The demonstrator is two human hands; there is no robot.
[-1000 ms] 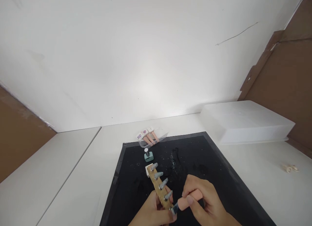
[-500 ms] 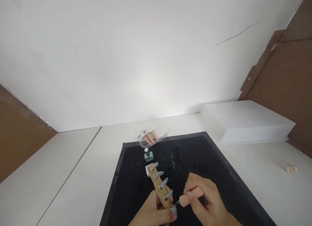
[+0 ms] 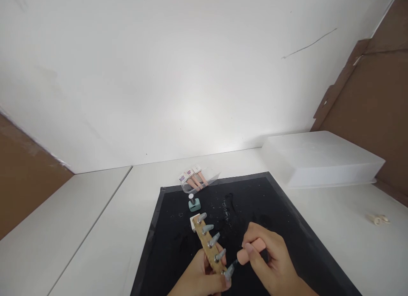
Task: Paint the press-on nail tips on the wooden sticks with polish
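My left hand point(image 3: 199, 277) is closed around the near end of a wooden strip point(image 3: 205, 243). Several grey false nail tips point(image 3: 214, 240) stand on metal holders along it. Between the fingertips of my right hand point(image 3: 274, 260) is a nail polish brush point(image 3: 250, 252) with a pink-orange cap handle. Its dark bristles point left and down, at or just by the end of the nearest nail tip point(image 3: 229, 271); I cannot tell whether they touch. Beyond the strip's far end stands a small green bottle point(image 3: 194, 205) with a dark neck and a round white top.
A black mat point(image 3: 251, 202) lies under the work. At its back edge a clear tray point(image 3: 214, 176) holds several pink-handled items point(image 3: 194, 181) with white labels. A translucent white bin point(image 3: 328, 160) sits at the back right. Small cream pieces point(image 3: 378, 219) lie far right.
My right hand has moved slightly up and right, drawing the brush back toward the tip end of the nearest nail tip. My left hand and the strip have stayed nearly still.
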